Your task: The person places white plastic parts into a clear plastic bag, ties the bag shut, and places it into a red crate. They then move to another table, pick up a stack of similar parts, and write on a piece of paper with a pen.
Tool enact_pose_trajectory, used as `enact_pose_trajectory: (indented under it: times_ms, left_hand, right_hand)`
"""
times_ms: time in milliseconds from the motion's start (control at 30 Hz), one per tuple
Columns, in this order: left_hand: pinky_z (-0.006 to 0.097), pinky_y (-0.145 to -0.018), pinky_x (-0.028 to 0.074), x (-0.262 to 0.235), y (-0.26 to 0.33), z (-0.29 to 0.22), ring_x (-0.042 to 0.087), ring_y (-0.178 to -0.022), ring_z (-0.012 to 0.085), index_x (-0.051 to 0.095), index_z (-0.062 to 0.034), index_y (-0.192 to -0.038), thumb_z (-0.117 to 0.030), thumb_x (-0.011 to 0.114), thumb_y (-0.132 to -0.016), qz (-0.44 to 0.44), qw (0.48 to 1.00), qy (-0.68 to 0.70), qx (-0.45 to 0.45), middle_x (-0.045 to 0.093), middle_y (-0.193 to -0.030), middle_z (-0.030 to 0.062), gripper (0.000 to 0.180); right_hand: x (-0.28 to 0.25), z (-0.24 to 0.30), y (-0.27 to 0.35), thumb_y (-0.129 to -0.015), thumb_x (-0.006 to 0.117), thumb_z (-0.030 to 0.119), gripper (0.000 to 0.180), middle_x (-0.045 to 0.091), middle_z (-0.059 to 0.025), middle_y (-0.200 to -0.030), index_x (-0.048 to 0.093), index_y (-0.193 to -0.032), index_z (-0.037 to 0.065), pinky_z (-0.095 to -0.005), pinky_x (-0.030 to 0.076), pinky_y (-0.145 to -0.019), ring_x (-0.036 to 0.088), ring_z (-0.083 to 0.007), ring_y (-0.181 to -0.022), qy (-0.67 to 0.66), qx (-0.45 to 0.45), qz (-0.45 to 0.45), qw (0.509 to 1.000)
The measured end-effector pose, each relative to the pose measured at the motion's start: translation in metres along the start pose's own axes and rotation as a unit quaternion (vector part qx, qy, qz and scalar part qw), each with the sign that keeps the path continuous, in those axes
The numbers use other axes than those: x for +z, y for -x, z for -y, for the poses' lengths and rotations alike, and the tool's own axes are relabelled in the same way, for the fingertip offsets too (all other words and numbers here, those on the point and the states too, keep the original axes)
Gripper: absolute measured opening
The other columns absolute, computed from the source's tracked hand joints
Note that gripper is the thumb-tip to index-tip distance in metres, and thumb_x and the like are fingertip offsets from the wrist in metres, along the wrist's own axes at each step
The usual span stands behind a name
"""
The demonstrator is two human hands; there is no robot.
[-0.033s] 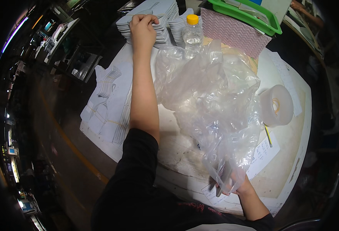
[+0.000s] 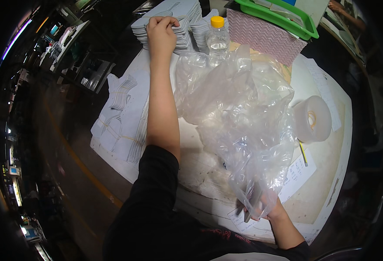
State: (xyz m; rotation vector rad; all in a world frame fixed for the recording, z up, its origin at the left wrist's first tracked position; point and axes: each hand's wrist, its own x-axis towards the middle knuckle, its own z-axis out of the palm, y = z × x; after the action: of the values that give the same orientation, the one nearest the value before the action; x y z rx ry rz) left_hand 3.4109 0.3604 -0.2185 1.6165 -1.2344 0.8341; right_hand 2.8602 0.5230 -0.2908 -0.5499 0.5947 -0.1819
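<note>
The left hand [image 2: 161,32] curls atop stacked flat pale-grey pieces [image 2: 184,41], grip unclear; the right hand [image 2: 270,209] grasps crumpled clear plastic film [image 2: 239,100] across the white surface [image 2: 191,158], perhaps to control its near end.

Glare flecks the clear plastic [image 2: 239,95]; the warped edges are dim

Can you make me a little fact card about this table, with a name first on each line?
Left grip: on a tall stack of flat, pale, curvy-cut sheets
Right grip: partly covered by crumpled clear plastic sheeting; a narrow dark object at it, kind unclear
Back: yellow-capped clear plastic bottle, upright; green plastic tray above a pink, wavy-patterned block
Right side: wide, whitish, translucent cylinder with tan bands inside; thin yellow-and-black stick
</note>
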Motion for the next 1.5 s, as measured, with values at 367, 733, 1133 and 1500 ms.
enact_pose_trajectory:
  times_ms: [367,733,1133,1500]
  left_hand:
    - [0.035,-0.088,0.056,-0.022,-0.005,-0.005,0.07,-0.096,0.0257,0.082,-0.0162,-0.101,-0.012,0.078,-0.086,0.087,0.989,0.104,-0.061,0.072,-0.106,0.0093,0.016]
    - [0.042,-0.089,0.052,0.001,-0.003,-0.006,0.062,-0.099,0.0303,0.079,-0.0153,-0.087,-0.004,0.068,-0.091,0.003,0.994,0.086,-0.068,0.067,-0.102,0.0057,0.016]
    - [0.043,-0.092,0.052,-0.002,0.001,-0.004,0.061,-0.104,0.0334,0.078,-0.0167,-0.084,-0.006,0.069,-0.083,0.03,0.997,0.044,-0.058,0.065,-0.105,0.0062,0.014]
    - [0.039,-0.089,0.054,-0.011,-0.001,-0.004,0.066,-0.099,0.027,0.082,-0.0169,-0.09,-0.017,0.084,-0.078,0.047,0.996,0.061,-0.044,0.068,-0.101,0.0061,0.012]
  right_hand:
    - [-0.003,-0.006,-0.002,-0.111,0.045,0.017,0.03,0.064,-0.0134,-0.087,0.057,-0.134,0.002,-0.0348,0.046,-0.045,0.048,-0.0144,-0.051,0.021,-0.037,0.045,0.998]
    - [-0.013,-0.012,0.0,-0.085,0.084,0.028,0.071,0.068,-0.0208,-0.111,0.053,-0.14,-0.004,-0.0452,0.059,-0.073,0.069,-0.0306,-0.091,-0.007,0.008,0.001,1.0]
    - [-0.004,-0.005,0.0,-0.111,0.045,0.017,0.029,0.065,-0.0121,-0.091,0.056,-0.135,0.004,-0.0348,0.048,-0.047,0.056,-0.0168,-0.057,0.033,-0.042,0.046,0.997]
    - [0.0,-0.002,-0.001,-0.111,0.044,0.016,0.029,0.062,-0.0097,-0.081,0.058,-0.133,0.003,-0.0348,0.047,-0.045,0.045,-0.0122,-0.049,0.04,-0.043,0.04,0.997]
